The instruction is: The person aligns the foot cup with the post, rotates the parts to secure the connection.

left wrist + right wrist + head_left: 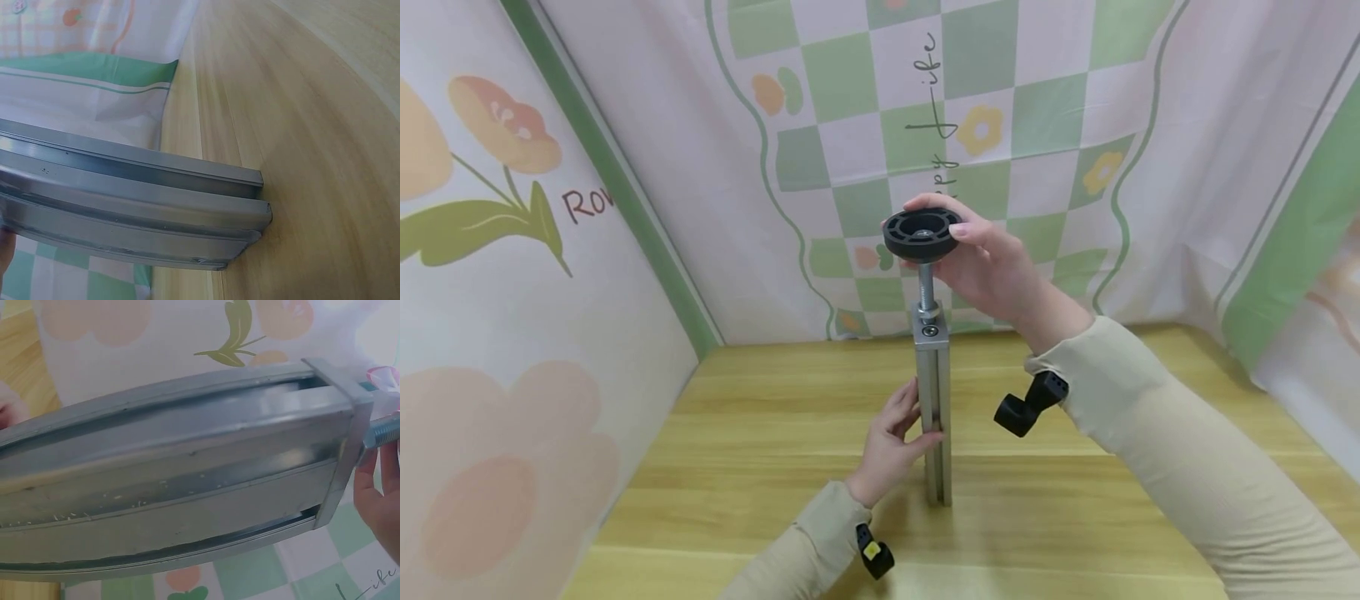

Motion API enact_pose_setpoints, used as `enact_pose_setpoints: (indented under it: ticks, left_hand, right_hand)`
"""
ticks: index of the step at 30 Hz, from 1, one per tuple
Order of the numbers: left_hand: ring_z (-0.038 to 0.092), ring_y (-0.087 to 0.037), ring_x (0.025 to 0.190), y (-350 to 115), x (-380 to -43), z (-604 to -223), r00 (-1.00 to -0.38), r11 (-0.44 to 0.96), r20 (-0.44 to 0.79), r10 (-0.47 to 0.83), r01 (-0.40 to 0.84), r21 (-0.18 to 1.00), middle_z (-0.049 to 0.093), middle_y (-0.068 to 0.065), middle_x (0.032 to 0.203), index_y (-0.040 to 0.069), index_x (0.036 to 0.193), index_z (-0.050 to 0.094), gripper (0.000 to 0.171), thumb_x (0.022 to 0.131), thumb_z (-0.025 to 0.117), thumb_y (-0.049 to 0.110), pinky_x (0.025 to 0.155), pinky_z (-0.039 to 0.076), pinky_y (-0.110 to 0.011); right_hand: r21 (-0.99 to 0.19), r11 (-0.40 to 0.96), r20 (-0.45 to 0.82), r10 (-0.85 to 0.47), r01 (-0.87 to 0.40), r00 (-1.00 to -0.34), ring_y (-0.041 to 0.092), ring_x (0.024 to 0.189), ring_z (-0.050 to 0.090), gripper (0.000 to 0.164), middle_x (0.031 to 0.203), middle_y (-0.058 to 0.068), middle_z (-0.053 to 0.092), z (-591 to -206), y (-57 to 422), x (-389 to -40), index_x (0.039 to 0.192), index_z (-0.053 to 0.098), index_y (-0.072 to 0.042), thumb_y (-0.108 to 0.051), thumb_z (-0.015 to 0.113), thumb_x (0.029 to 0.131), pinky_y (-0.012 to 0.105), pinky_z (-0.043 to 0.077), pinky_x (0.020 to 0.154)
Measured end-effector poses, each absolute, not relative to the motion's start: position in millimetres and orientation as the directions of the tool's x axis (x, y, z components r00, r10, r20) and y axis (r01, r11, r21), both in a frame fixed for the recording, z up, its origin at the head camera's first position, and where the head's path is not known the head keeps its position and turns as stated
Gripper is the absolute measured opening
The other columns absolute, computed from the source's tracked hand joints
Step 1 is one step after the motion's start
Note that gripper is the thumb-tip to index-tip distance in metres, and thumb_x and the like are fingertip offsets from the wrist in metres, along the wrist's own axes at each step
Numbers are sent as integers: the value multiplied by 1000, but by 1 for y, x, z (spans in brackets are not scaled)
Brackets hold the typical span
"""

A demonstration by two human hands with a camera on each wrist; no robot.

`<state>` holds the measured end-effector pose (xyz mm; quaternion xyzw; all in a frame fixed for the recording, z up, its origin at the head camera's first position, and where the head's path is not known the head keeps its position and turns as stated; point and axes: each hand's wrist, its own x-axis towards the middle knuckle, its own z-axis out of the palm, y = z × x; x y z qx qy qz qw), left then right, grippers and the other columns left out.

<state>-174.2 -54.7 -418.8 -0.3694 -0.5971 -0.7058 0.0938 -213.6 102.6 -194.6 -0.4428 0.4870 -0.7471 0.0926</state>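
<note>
Above tabletop (760,433), left grip (883,454) clasps upright metal profile (927,379); right grip (996,271) holds black disc (917,251) atop.

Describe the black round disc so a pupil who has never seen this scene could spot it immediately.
Start at the wooden table and find the upright grooved metal bar, then follow the threaded rod up from its top. The disc crowns that rod, gripped by the right hand. Unlike the silvery bar and rod, it is black and round.

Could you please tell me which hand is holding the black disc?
The right hand grips the black disc; the left hand holds the metal post.
</note>
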Motion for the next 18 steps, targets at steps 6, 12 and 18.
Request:
enact_pose_setpoints:
  ticks: [6, 12, 18]
  left_hand:
    - [42, -1, 127, -55, -175, -418, -703, -274, 639, 313, 577, 769, 37, 19, 143, 42, 135, 42, 70, 84, 68, 2, 102, 41, -20]
    - [42, -1, 127, -54, -175, -417, -688, -276, 662, 297, 602, 750, 38, 19, 144, 44, 134, 42, 70, 83, 69, 5, 102, 41, -21]
    - [43, -1, 126, -53, -174, -419, -682, -282, 671, 292, 609, 741, 39, 19, 143, 43, 135, 42, 73, 83, 68, 0, 102, 41, -21]
  right_hand:
    - [-823, -414, 566, -528, -390, -634, 21, 107, 49, 30, 120, 14, 44, -189, 104, -207, 115, 54, -13, -23, 52, 87, 31, 41, 91]
    - [-814, -371, 579, -471, -446, -666, 21, 112, 50, 25, 123, 15, 46, -187, 106, -198, 111, 59, -16, -13, 50, 88, 30, 42, 97]
    - [-805, -242, 593, -361, -542, -719, 18, 101, 56, 27, 114, 11, 55, -190, 107, -192, 104, 61, -23, -5, 49, 88, 25, 45, 90]
